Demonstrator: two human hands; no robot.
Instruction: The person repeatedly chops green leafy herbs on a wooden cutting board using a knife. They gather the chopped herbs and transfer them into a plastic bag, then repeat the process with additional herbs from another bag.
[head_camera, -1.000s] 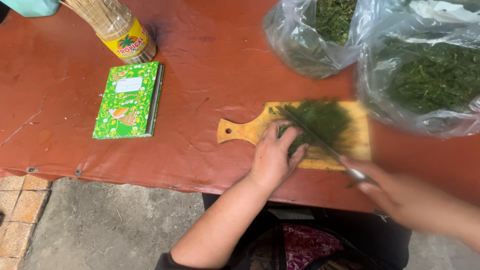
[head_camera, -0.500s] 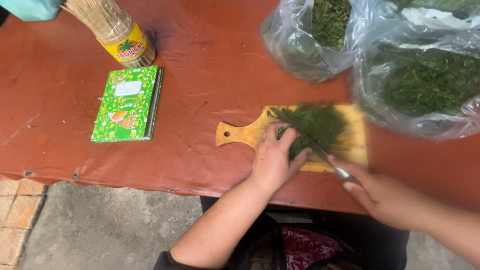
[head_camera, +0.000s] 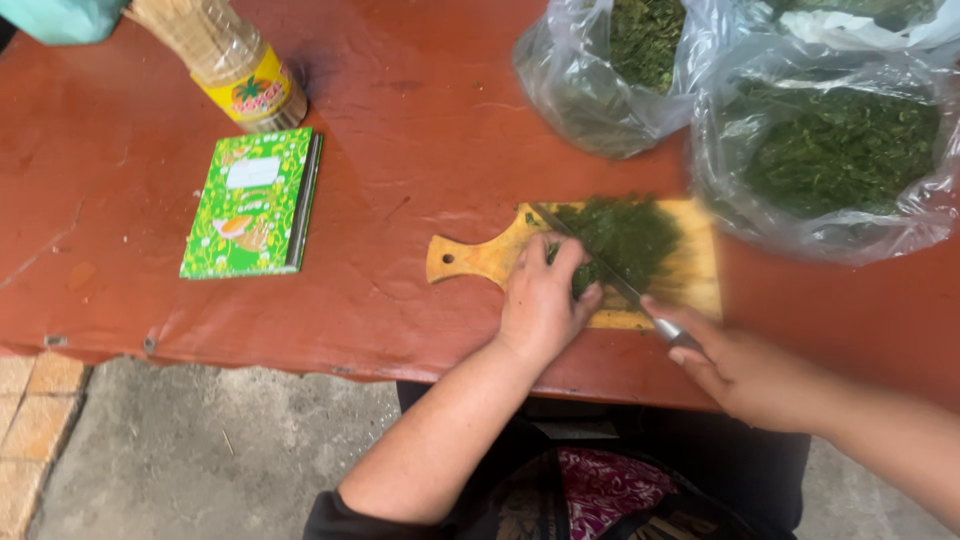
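A wooden cutting board (head_camera: 470, 258) lies on the red table (head_camera: 420, 130), with a pile of chopped green herbs (head_camera: 625, 235) on it. My left hand (head_camera: 545, 300) presses down on the near side of the herbs, fingers curled over them. My right hand (head_camera: 745, 372) grips the handle of a knife (head_camera: 590, 262), whose blade slants across the herb pile just right of my left fingers. The knife and right hand are blurred.
Two clear plastic bags of greens stand behind the board, one (head_camera: 610, 70) at the back and a larger one (head_camera: 835, 150) at the right. A green booklet (head_camera: 250, 205) and a plastic bottle stuffed with sticks (head_camera: 225, 60) sit at the left. Concrete floor lies below the table edge.
The knife blade has shifted along the herb pile with my right hand moving back and forth. My left hand stays pressed on the herbs.
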